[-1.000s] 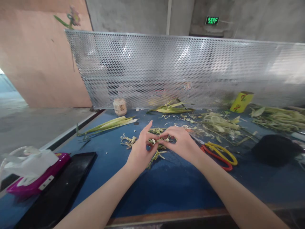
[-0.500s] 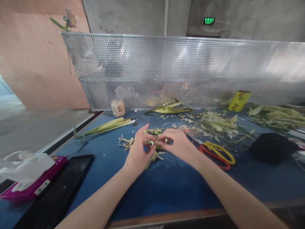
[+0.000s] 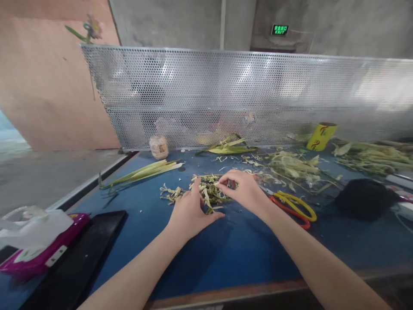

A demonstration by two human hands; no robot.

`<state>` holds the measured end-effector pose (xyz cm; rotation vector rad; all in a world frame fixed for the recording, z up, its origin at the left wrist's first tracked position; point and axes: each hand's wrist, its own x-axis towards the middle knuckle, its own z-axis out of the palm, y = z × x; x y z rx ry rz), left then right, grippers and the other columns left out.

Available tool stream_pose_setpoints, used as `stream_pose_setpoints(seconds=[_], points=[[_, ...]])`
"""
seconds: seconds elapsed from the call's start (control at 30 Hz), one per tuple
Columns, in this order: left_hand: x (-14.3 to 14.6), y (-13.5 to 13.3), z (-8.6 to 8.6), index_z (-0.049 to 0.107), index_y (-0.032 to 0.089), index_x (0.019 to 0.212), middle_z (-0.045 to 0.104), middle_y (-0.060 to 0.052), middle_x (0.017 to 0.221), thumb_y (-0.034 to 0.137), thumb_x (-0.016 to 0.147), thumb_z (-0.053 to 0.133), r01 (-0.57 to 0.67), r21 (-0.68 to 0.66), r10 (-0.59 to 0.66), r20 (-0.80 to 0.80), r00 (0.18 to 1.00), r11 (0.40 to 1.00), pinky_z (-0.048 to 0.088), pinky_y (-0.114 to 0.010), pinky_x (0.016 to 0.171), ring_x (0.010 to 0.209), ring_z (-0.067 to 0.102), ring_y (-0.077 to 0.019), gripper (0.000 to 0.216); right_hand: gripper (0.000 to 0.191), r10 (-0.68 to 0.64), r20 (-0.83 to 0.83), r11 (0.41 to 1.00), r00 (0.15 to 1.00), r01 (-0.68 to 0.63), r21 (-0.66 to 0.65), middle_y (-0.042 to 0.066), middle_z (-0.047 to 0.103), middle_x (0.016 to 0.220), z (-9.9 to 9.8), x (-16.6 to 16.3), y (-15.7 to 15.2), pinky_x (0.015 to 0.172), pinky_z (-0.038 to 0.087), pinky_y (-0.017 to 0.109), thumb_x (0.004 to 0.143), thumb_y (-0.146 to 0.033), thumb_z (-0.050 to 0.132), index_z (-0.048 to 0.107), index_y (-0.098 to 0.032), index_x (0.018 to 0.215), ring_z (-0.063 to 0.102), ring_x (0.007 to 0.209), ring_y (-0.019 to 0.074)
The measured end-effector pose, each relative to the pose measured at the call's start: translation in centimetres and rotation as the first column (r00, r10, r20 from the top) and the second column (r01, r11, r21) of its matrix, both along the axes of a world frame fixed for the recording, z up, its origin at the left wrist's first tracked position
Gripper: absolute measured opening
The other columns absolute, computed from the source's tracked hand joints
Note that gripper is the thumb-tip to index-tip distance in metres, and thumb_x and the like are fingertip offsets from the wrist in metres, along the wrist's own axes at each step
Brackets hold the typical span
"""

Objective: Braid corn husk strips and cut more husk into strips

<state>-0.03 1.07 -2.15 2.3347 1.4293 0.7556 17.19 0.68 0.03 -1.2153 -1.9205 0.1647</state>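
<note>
A: Location of the knotted plant strips?
B: In a small pale-green heap on the blue tabletop, between the two hands. A few lighter knotted pieces lie at its left edge.
A: Left hand?
B: At the heap's near left side. Thumb and forefinger spread well apart, with part of the heap between them.
A: Right hand?
B: At the heap's right side, thumb and forefinger tips together. Cannot tell whether a strip is pinched between them.
A: Nearby items?
B: Scissors with red and yellow handles, just beside the right wrist. Long leaves lie to the left, beyond the left hand; a loose husk pile lies beyond the scissors.
A: Farther out?
B: Yellow cylinder, tilted, near the perforated metal screen. Black tray, near left.
</note>
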Motion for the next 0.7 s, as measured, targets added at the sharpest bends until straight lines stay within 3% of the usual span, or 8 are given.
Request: stream_pose_setpoints(seconds=[0.1, 0.23, 0.4, 0.5, 0.6, 0.7], points=[[0.0, 0.3, -0.4, 0.007, 0.013, 0.138, 0.062, -0.001, 0.073, 0.043, 0.065, 0.061, 0.028, -0.126, -0.028, 0.004, 1.000, 0.992, 0.044, -0.033, 0.067, 0.073, 0.058, -0.0218, 0.096, 0.010, -0.004, -0.064, 0.994, 0.998, -0.002, -0.105, 0.000, 0.059, 0.066, -0.2, 0.2, 0.3, 0.054, 0.038, 0.023, 0.074, -0.024, 0.056, 0.063, -0.019, 0.070, 0.047, 0.057, 0.0101], [0.3, 0.8, -1.2, 0.005, 0.015, 0.138, 0.062, -0.001, 0.076, 0.029, 0.069, 0.058, 0.065, -0.166, -0.048, 0.106, 0.993, 0.984, 0.045, -0.031, 0.066, 0.069, 0.058, -0.0180, 0.088, 0.015, 0.011, -0.125, 0.966, 0.992, -0.043, -0.256, 0.000, 0.059, 0.062, -0.6, 0.3, 0.6, 0.052, 0.037, 0.023, 0.075, -0.030, 0.055, 0.064, -0.018, 0.072, 0.048, 0.055, 0.0107], [0.3, 1.1, -1.3, 0.012, 0.015, 0.136, 0.063, -0.001, 0.078, 0.024, 0.068, 0.060, 0.111, -0.132, -0.069, 0.289, 0.955, 0.985, 0.045, -0.031, 0.065, 0.068, 0.058, -0.0159, 0.084, 0.016, -0.006, -0.198, 0.953, 0.980, -0.055, -0.299, 0.001, 0.060, 0.064, -0.5, 0.6, 1.0, 0.056, 0.038, 0.025, 0.073, -0.032, 0.057, 0.064, -0.017, 0.071, 0.051, 0.059, 0.0121], [0.1, 1.2, -0.9, 0.011, 0.017, 0.136, 0.063, -0.002, 0.083, 0.022, 0.069, 0.059, 0.123, -0.065, -0.080, 0.456, 0.887, 0.990, 0.045, -0.028, 0.062, 0.069, 0.057, -0.0142, 0.083, 0.016, 0.035, -0.349, 0.925, 0.936, -0.162, -0.342, 0.001, 0.061, 0.068, -0.3, 0.8, 1.0, 0.060, 0.039, 0.025, 0.071, -0.032, 0.060, 0.064, -0.017, 0.073, 0.052, 0.062, 0.0118], [-0.1, 1.1, -0.4, 0.012, 0.018, 0.135, 0.063, -0.002, 0.086, 0.018, 0.071, 0.056, 0.105, -0.007, -0.085, 0.529, 0.845, 0.994, 0.043, -0.025, 0.060, 0.071, 0.056, -0.0129, 0.078, 0.018, 0.056, -0.568, 0.848, 0.821, -0.339, -0.407, 0.000, 0.058, 0.066, -0.1, 0.8, 0.9, 0.057, 0.036, 0.024, 0.068, -0.034, 0.064, 0.063, -0.016, 0.073, 0.047, 0.056, 0.0084], [-0.2, 1.0, -0.3, 0.016, 0.019, 0.134, 0.061, -0.001, 0.085, 0.012, 0.071, 0.054, 0.100, 0.120, -0.148, 0.511, 0.847, 0.988, 0.043, -0.025, 0.063, 0.074, 0.055, -0.0119, 0.074, 0.019, 0.048, -0.787, 0.660, 0.615, -0.611, -0.438, -0.002, 0.052, 0.061, 0.2, 0.6, 0.4, 0.051, 0.032, 0.022, 0.068, -0.033, 0.066, 0.059, -0.014, 0.066, 0.039, 0.050, 0.0050]])
